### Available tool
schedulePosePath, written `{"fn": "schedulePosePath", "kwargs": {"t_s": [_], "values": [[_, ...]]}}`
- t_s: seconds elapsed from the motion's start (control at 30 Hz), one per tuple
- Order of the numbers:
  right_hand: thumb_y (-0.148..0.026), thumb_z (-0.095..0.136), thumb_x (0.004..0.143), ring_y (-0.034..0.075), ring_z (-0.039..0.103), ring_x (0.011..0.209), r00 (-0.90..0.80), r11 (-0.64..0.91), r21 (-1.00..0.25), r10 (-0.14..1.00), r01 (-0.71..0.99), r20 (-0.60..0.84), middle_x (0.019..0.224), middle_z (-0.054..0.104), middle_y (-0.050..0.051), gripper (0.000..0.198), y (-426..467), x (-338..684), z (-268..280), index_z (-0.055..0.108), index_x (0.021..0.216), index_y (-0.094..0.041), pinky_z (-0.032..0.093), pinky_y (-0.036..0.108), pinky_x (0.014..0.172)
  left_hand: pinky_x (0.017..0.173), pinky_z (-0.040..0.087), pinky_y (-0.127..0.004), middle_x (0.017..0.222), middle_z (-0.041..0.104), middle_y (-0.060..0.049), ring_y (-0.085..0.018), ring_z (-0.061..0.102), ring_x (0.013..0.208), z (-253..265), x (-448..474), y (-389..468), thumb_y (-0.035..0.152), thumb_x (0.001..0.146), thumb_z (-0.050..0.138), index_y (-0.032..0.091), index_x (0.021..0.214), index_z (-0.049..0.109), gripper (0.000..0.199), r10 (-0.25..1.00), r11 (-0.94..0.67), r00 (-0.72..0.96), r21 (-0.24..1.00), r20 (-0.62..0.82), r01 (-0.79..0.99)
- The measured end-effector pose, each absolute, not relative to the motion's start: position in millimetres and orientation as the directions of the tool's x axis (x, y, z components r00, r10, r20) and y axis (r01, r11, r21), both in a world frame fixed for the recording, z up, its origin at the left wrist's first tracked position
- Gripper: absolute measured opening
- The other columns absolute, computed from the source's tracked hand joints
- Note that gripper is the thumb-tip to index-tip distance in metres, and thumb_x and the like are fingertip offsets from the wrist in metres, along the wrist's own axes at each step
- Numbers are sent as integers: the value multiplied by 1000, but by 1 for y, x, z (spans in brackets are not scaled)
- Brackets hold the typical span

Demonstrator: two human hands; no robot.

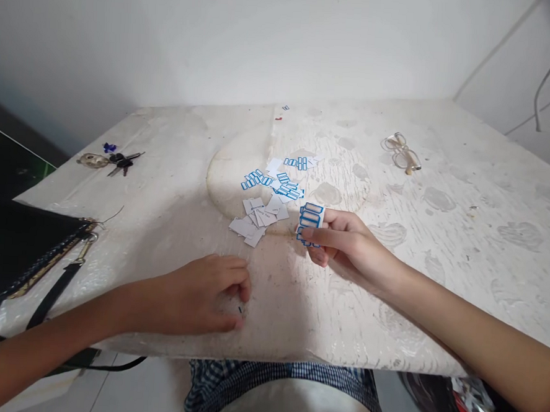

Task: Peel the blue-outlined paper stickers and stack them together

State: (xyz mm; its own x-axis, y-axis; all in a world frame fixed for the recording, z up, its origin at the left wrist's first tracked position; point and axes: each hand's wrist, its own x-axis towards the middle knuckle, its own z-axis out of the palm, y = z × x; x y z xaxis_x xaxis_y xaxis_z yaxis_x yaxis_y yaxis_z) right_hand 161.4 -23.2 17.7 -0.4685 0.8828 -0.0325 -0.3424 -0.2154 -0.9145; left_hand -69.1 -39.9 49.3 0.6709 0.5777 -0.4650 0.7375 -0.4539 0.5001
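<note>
A small overlapping stack of blue-edged labels (310, 215) sits in the right hand (350, 240), pinched between thumb and fingers above the counter (466, 286). Its layers are fanned unevenly, so a slackened pinch could let the outer ones slide out. Just beyond lie loose white slips (258, 220) and more blue-edged pieces (288, 187), overlapping; being light and unweighted, they might scatter if a wrist brushed them. The left hand (197, 296) is near the white slips, fingers half curled and thumb spread apart from them (a tiny dark sliver (240, 309) shows in that gap, though whether it is touched I cannot tell). Farther out, a black bag (25, 246) at the left hides its contents, while a dark plastic bag (424, 398) below the counter, lower right, contains crumpled red and silvery wrappers (479, 408).
</note>
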Motion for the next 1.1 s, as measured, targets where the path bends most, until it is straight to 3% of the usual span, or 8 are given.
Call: {"fn": "schedulePosePath", "kwargs": {"t_s": [0.2, 0.37, 0.7, 0.83, 0.97, 1.1], "values": [[-13, 58, 78, 5, 39, 45, -472, -207, -922, 881, -326, -31, 52, 46, -5, 15, -23, 163, 18, 53, 64, -15, 30, 21, 48, 61, 34, -24, 72, 49, 3, -12, 47, 67, 41, -72, -32, 33, 74, 58, 19, 80, 57, 15, 639, -332, 602, 535, -478, 777], [-12, 58, 78, 5, 39, 45, -470, -210, -918, 882, -336, -30, 52, 46, -5, 13, -25, 163, 20, 53, 66, -15, 30, 21, 48, 59, 35, -23, 69, 46, 3, -12, 46, 66, 42, -70, -30, 27, 74, 54, 19, 80, 58, 11, 603, -219, 583, 590, -544, 777], [-18, 60, 78, 4, 39, 37, -493, -208, -935, 869, -289, -41, 45, 46, -7, 13, -24, 160, 15, 52, 68, -16, 27, 20, 43, 59, 30, -24, 74, 53, 3, -13, 47, 67, 49, -65, -42, 39, 67, 63, 19, 78, 56, 23, 673, -435, 594, 414, -441, 800], [-22, 63, 76, 4, 39, 33, -487, -182, -938, 873, -296, -15, 45, 47, -7, 14, -25, 158, 17, 52, 69, -16, 25, 21, 40, 57, 32, -24, 72, 54, 3, -14, 49, 65, 59, -65, -37, 40, 70, 60, 19, 79, 57, 23, 653, -419, 614, 465, -443, 780], [-25, 67, 74, 4, 40, 37, -424, -115, -915, 903, -388, 67, 51, 49, -6, 16, -24, 156, 25, 54, 71, -16, 28, 21, 42, 63, 37, -26, 74, 56, 2, -14, 52, 68, 73, -42, -26, 46, 81, 47, 20, 90, 54, 28, 796, -387, 578, 583, -179, 714], [-24, 70, 72, 3, 39, 38, -329, -82, -856, 938, -511, 107, 57, 52, -7, 26, -21, 155, 29, 54, 92, -19, 28, 20, 43, 64, 40, -27, 77, 62, 0, -14, 55, 69, 78, -5, -19, 41, 89, 35, 20, 97, 45, 25, 785, -427, 619, 714, -11, 555]]}}
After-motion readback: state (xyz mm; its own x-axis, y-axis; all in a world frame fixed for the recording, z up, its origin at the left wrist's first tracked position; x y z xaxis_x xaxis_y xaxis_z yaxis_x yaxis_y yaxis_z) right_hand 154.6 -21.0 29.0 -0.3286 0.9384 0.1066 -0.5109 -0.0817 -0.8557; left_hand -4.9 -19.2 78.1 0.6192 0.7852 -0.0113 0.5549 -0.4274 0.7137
